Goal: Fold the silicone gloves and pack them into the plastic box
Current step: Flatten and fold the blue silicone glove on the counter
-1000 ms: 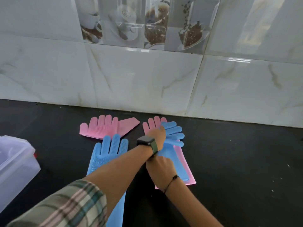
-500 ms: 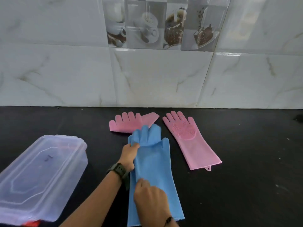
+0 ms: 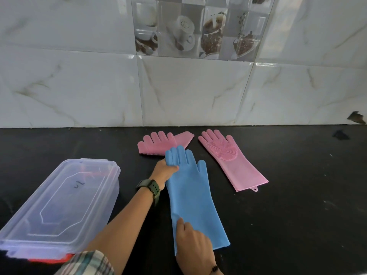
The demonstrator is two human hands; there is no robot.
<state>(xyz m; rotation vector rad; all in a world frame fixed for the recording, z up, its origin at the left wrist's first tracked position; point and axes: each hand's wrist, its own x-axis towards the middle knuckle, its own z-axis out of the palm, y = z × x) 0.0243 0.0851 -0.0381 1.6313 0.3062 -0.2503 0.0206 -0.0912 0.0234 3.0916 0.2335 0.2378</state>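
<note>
**Blue on black, pink behind**

Your blue glove (image 3: pixel 190 195) lies on the black counter (image 3: pixel 297 215). Two pink gloves (image 3: pixel 228 155) beyond. Clear plastic box (image 3: pixel 59 205), red underneath. Your sleeve (image 3: pixel 87 263) is plaid; dark green watch (image 3: pixel 151 187); white marbled tiles (image 3: pixel 188 92).

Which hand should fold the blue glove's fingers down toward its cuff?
Left hand, probably: it already grips the flat blue silicone glove at its fingers, while the right hand pins the cuff end.

A black countertop (image 3: pixel 288 215) runs up to a wall of glossy white marble-look tiles (image 3: pixel 69 86). Higher up sits a decorative tile panel (image 3: pixel 198 26) picturing coffee cups and beans. A small dark chip (image 3: pixel 356 117) marks the wall's right edge.
</note>
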